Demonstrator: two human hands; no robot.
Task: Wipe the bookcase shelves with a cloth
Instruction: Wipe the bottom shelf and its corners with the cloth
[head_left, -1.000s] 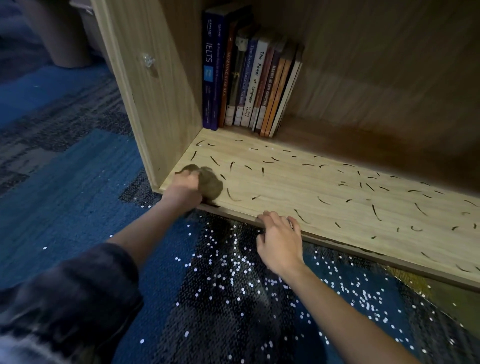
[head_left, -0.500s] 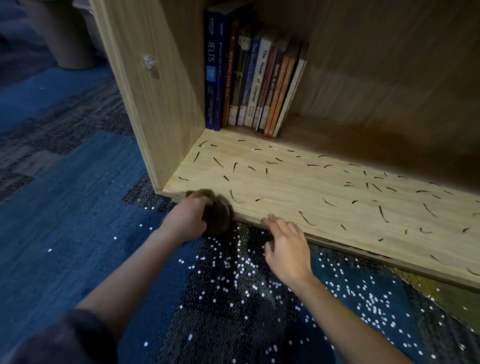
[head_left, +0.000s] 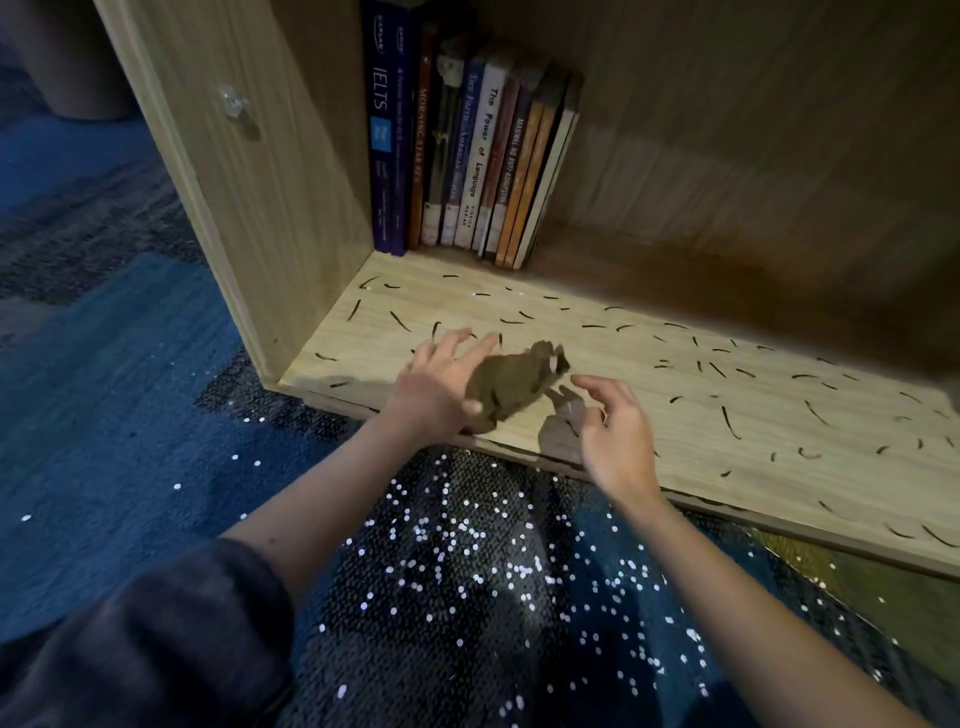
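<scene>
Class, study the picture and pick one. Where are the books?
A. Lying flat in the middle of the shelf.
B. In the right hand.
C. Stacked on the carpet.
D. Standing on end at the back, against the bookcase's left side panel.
D: the books stand on end at the back of the shelf, the first against the left side panel; the right hand holds nothing.

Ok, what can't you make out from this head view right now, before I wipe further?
- Head view: motion blur hides whether the left hand grips the cloth or only touches it.
- Head view: the shelf is cut off at its right end by the frame edge, and its back strip is lost in shadow.
- Head view: the books are cut off by the top edge, and their small spine print is too blurred to read.
</scene>
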